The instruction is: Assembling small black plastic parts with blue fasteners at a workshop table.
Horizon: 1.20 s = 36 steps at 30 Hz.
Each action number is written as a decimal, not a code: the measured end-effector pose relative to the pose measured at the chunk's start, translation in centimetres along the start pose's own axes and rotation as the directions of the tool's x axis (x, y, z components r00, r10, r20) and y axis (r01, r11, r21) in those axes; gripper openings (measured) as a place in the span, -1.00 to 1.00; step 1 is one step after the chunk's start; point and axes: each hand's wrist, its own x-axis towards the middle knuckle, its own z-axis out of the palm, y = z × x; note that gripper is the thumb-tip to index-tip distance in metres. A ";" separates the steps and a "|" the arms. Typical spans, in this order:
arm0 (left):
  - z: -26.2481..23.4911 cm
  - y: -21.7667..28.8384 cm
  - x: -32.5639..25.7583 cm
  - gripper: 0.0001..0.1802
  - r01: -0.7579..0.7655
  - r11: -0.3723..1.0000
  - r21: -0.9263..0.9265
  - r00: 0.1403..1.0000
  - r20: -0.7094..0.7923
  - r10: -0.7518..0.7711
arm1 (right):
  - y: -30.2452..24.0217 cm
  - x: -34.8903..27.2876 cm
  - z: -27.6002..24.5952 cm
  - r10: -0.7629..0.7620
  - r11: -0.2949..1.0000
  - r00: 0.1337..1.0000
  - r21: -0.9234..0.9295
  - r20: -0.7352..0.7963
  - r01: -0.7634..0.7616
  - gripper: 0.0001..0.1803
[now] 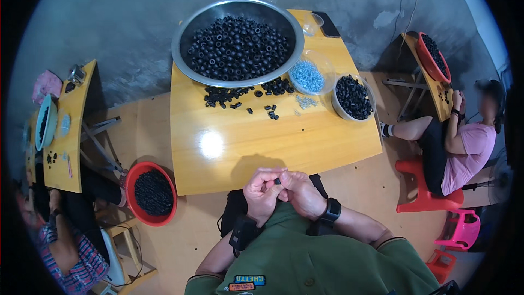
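Both my hands are drawn together just off the near edge of the surface (218, 169), pinching one small black ring (277, 181) between them: left hand (262, 191) curled around it from one side, right hand (300, 192) closed against it from the other. To do this well, I judge I should keep the ring at my fingertips, square and steady. More loose rings (240, 98) lie near the far edge, under the big metal bowl (185, 33), with a dish of pale blue bits (307, 75) beside them.
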 end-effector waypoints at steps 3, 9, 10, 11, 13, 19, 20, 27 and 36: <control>-0.6 0.8 -0.6 -0.79 -0.089 0.996 -0.016 0.995 -0.048 0.088 | 0.2 0.5 0.7 0.065 0.996 0.997 -0.058 0.041 -0.063 -0.57; -5.1 5.0 -2.2 -0.80 -0.341 0.940 0.028 0.877 -0.349 0.329 | -0.2 1.2 2.0 0.194 0.972 0.959 -0.173 0.205 -0.159 -0.48; -7.1 5.7 -3.1 -0.80 -0.253 0.966 0.049 0.867 -0.432 0.249 | -0.5 1.3 1.9 0.172 0.959 0.969 -0.255 0.178 -0.123 -0.51; -8.8 6.6 -3.6 -0.82 -0.325 0.945 0.040 0.804 -0.514 0.298 | -0.5 1.4 1.7 0.171 0.952 0.972 -0.283 0.160 -0.121 -0.54; -12.9 7.5 -4.6 -0.82 -0.377 0.926 -0.004 0.676 -0.685 0.272 | -0.6 1.5 1.6 0.184 0.946 0.975 -0.291 0.121 -0.142 -0.67; -28.1 7.4 -8.3 -0.42 -0.095 0.977 -0.192 0.413 -0.901 -0.137 | -0.6 1.8 1.2 0.133 0.951 0.987 -0.294 0.095 -0.100 -0.75; -28.6 8.0 -8.3 -0.33 0.002 0.962 -0.273 0.303 -0.916 -0.261 | -0.6 2.0 1.0 0.116 0.947 0.990 -0.310 0.083 -0.085 -0.76; -17.6 11.8 -3.2 -0.57 -0.294 0.925 -0.243 0.711 -0.702 0.042 | -2.8 4.0 -1.7 -0.285 0.803 0.955 -0.564 -0.077 0.194 -0.78; -5.5 8.0 4.4 -0.70 0.041 0.737 -0.674 0.935 -0.234 -0.266 | -7.2 9.0 -2.6 -0.561 0.146 0.826 -0.975 0.058 0.168 -0.68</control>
